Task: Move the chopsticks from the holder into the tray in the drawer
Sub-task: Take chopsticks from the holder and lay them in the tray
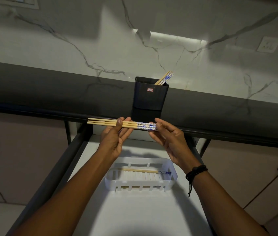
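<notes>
Over the open drawer (77,160), just off the front edge of the dark counter (49,92), you've got a bundle of chopsticks (104,123) lying level across both hands. The plain tips point to your left and the blue-patterned ends to your right. That setup makes sense to me. The white tray (172,176) below has its long side running the same way, and the one chopstick already in it (140,170) lies in that direction too. Keep the bundle flat and squared up and you should be able to lower it straight in with no twisting.

Now the fingers. Your left hand (113,138) is palm-up under the sticks, with its fingers nearly straight like a little shelf. The thumb (119,124) presses down on top, so it's a relaxed pinch near the middle. Your right hand (168,140) is loosely curled around the patterned ends, one fingertip (157,121) above and the rest below. My guess is it's mostly lining up the ends, and how firmly it's squeezing I can't tell.

The black holder (149,97) sits on the counter right behind the bundle. A few leftover chopsticks (164,78) lean in its back right corner, so I'd say you're partway through.
</notes>
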